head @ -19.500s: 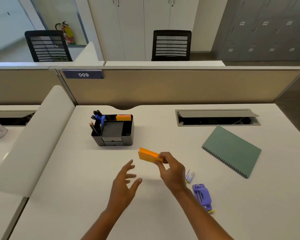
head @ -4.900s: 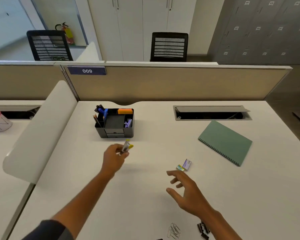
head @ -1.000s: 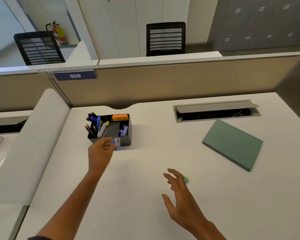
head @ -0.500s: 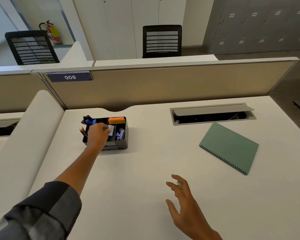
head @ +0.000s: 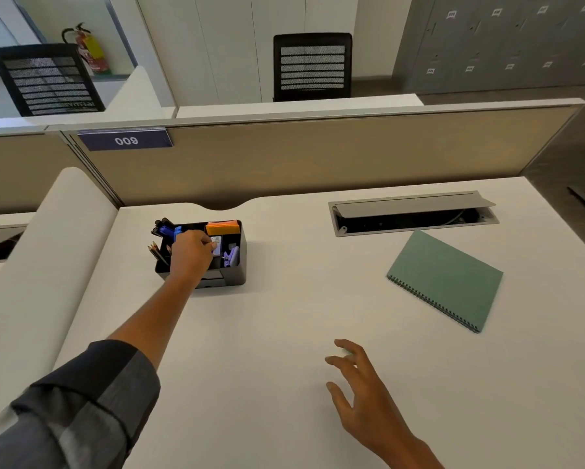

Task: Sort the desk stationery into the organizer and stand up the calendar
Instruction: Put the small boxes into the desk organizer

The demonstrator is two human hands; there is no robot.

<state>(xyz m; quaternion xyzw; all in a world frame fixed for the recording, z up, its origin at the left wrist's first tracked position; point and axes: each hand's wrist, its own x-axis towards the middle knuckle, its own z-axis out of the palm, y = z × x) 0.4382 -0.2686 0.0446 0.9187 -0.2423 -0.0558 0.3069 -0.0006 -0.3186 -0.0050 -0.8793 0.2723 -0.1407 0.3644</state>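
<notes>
Organizer [head: 237,279] sat near desk's [head: 284,384] back-left corner; left hand [head: 191,253] pinched small box [head: 216,246] over middle slot, likely dropping it. Right hand [head: 362,394] hovered, fingers spread, empty. Calendar [head: 448,277] lay flat.

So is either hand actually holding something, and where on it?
The left hand pinches a small box by its left edge, over the organizer. The right hand holds nothing, fingers spread above the desk.

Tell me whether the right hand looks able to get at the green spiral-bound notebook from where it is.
Probably yes. The right hand hovers open over bare white desk, and the green spiral-bound notebook lies flat ahead to its right with nothing between them.
</notes>
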